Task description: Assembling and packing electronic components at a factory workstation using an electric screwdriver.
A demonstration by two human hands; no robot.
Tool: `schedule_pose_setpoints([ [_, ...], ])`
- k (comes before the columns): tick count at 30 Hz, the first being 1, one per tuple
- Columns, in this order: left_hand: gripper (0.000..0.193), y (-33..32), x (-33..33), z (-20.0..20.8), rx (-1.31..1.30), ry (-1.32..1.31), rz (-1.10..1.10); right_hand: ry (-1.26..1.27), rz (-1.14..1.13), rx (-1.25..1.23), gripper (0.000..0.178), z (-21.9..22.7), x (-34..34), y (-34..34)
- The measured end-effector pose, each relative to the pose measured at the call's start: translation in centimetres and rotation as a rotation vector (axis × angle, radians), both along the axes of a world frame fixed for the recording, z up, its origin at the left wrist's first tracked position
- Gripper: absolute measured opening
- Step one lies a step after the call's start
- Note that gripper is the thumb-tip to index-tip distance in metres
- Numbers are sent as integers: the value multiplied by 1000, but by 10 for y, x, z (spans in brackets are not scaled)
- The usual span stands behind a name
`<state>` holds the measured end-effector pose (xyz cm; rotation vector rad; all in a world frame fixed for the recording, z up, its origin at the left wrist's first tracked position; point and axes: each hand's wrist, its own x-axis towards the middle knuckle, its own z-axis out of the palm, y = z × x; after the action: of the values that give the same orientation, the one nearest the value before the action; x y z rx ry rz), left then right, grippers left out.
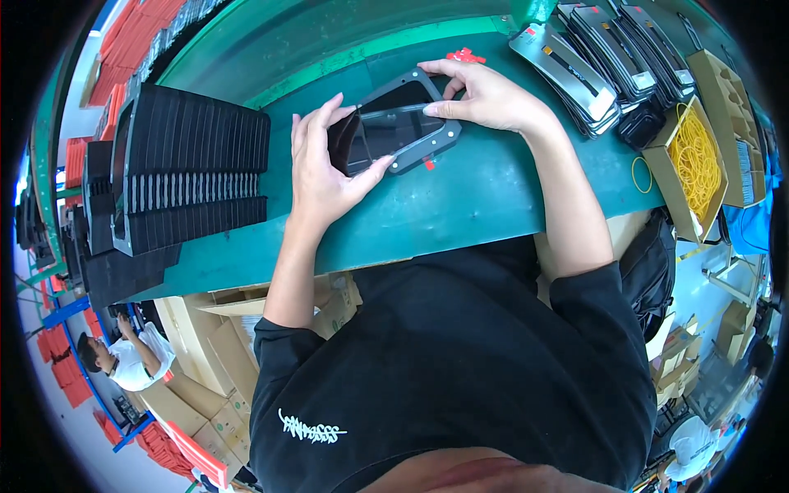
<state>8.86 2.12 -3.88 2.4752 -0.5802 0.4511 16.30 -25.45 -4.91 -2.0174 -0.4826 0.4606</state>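
A glossy dark panel point(382, 134) lies tilted over a dark grey frame point(442, 138) with rounded corners and small silver dots. My left hand point(316, 168) grips the panel's left end, fingers on the far edge and thumb on the near one. At the right end, my right hand point(489, 99) presses its thumb on the panel's edge while its fingers curl around the frame's far corner. The frame rests on the green work surface point(485, 189). A small red tab point(429, 165) shows beside the frame's near edge. The panel's underside is hidden.
A tall row of black frames point(193, 168) stands at left. Small red pieces point(466, 56) lie behind my right hand. Stacks of grey plates point(567, 78) sit at far right, near a black tray point(641, 125) and a cardboard box of yellow bands point(697, 168). A person point(136, 357) appears at lower left.
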Motion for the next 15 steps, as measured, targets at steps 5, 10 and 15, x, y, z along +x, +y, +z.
schedule_pose_setpoints([
  [5,98,2,0,-1,-32,-20,-19,-88,-7,0,78,0,-2,1],
  [10,96,0,-1,1,-24,-20,-6,-102,7,-24,76,0,-2,1],
  [15,93,-1,0,3,-6,-2,-19,-190,7,-75,73,-4,-2,1],
])
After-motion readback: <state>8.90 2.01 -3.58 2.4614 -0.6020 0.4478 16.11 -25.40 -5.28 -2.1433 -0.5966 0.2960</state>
